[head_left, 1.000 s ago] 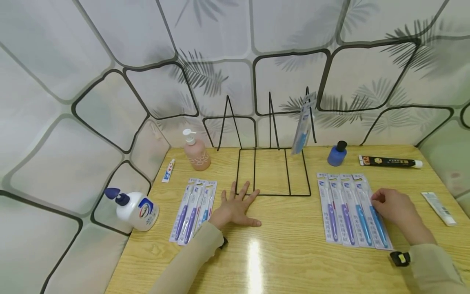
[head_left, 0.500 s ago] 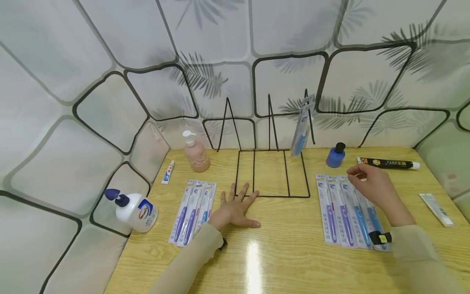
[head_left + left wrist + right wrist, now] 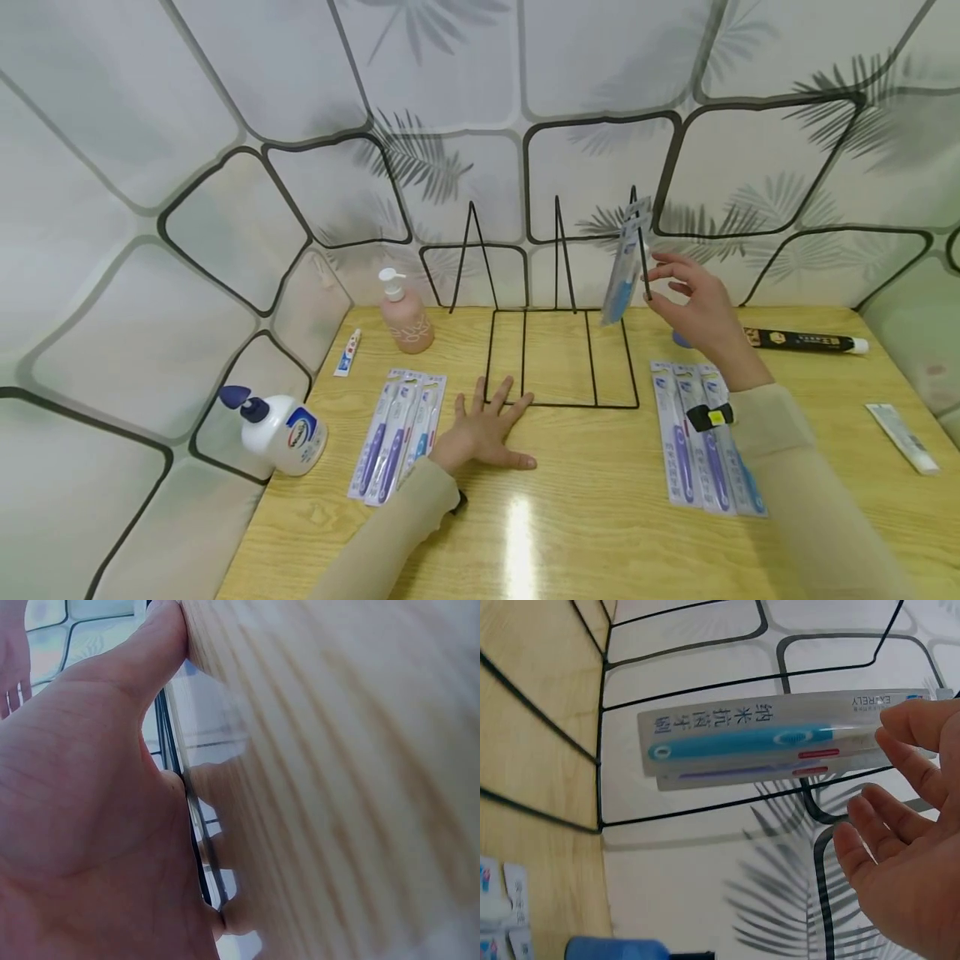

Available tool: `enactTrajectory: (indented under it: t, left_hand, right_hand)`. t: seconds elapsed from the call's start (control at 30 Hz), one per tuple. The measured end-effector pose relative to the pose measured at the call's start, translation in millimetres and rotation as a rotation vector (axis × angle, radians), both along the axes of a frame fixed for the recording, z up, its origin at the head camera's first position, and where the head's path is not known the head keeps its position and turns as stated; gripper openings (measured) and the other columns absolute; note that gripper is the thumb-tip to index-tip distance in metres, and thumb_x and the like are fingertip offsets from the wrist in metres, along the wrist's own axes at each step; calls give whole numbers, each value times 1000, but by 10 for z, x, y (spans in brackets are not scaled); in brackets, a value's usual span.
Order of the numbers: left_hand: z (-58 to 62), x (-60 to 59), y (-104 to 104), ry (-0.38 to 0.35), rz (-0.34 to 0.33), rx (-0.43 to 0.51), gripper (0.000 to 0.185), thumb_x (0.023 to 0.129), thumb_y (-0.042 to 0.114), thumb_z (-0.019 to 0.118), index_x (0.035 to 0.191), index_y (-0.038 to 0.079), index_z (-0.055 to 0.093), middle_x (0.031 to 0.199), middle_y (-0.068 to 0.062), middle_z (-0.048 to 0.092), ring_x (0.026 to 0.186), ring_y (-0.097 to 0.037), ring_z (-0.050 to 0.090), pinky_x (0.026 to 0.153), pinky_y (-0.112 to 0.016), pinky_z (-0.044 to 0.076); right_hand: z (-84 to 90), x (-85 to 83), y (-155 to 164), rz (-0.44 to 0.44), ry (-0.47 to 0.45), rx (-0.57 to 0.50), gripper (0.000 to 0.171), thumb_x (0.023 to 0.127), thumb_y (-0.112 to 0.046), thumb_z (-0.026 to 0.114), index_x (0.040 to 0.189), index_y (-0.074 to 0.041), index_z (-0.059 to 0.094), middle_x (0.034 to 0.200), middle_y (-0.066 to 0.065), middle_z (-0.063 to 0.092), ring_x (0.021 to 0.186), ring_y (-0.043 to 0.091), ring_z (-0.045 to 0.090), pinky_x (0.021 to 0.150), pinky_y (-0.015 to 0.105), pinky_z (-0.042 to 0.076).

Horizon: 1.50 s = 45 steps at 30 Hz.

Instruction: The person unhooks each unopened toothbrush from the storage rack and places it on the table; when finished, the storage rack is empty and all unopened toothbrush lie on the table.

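My left hand (image 3: 483,435) lies flat with spread fingers on the table, fingertips over the front wire of the black wire rack (image 3: 555,406). In the left wrist view its thumb (image 3: 127,660) rests along the wood. Packaged toothbrushes (image 3: 622,271) hang on the rack's right prong; in the right wrist view, a blue toothbrush pack (image 3: 727,742) overlaps a purple toothbrush pack (image 3: 742,774). My right hand (image 3: 697,304) is at that prong, thumb and index fingertips close together at the blue pack's edge. Whether they pinch it cannot be told.
Toothbrush packs lie in rows at left (image 3: 397,437) and right (image 3: 697,450); my right arm covers part of the right row. A pink pump bottle (image 3: 408,323), white pump bottle (image 3: 288,433), blue bottle (image 3: 615,949), and toothpaste tubes (image 3: 813,342) stand or lie around the rack.
My right hand has moved from the right row of toothbrush packs, up and left, to the packs hanging on the rack. The left hand has stayed in place.
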<state>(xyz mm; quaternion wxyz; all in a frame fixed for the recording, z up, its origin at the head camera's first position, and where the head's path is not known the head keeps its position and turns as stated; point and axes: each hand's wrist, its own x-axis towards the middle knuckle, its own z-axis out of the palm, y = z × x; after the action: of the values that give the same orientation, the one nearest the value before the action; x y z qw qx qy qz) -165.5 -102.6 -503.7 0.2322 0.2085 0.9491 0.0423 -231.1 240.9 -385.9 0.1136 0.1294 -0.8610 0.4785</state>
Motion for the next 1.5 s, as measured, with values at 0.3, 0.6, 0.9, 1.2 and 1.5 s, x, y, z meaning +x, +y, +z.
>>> enactTrajectory:
  t: [0.3,0.6,0.9,1.2,1.5]
  left_hand:
    - [5,8,6,9,-9,-14,108,79,85,57,162,46,0,172,3,-17,156,-44,-17,118,-76,4]
    - [-13,4,-2,12,-9,-8,108,79,85,57,162,46,0,172,3,-18,156,-44,-18,118,-76,4]
    - [-16,7,2,12,-5,-8,108,79,85,58,162,46,0,172,3,-18,156,-44,-18,118,-76,3]
    - [-9,8,3,3,-2,-1,108,80,84,58,162,45,1,172,3,-18,155,-44,-19,118,-76,3]
    - [-20,-2,5,6,-1,-27,108,79,85,57,161,47,-1,171,5,-20,156,-44,-19,119,-75,4]
  right_hand:
    - [-61,-129,-123,5,43,-100,24,97,-7,68,116,6,71,152,20,47,146,30,40,113,58,40]
    - [-109,-188,-225,-24,190,-138,12,93,2,68,100,3,77,108,-17,64,106,-5,56,87,13,46]
    - [-63,-78,-104,-45,227,-174,14,93,4,67,103,7,76,107,-23,62,107,-6,57,81,8,47]
    - [-20,111,243,-121,246,-116,12,92,3,70,101,6,77,105,-24,62,101,-5,58,79,7,45]
    - [-124,430,796,-225,163,7,9,93,-4,71,101,1,74,88,-32,63,74,-9,59,60,9,44]
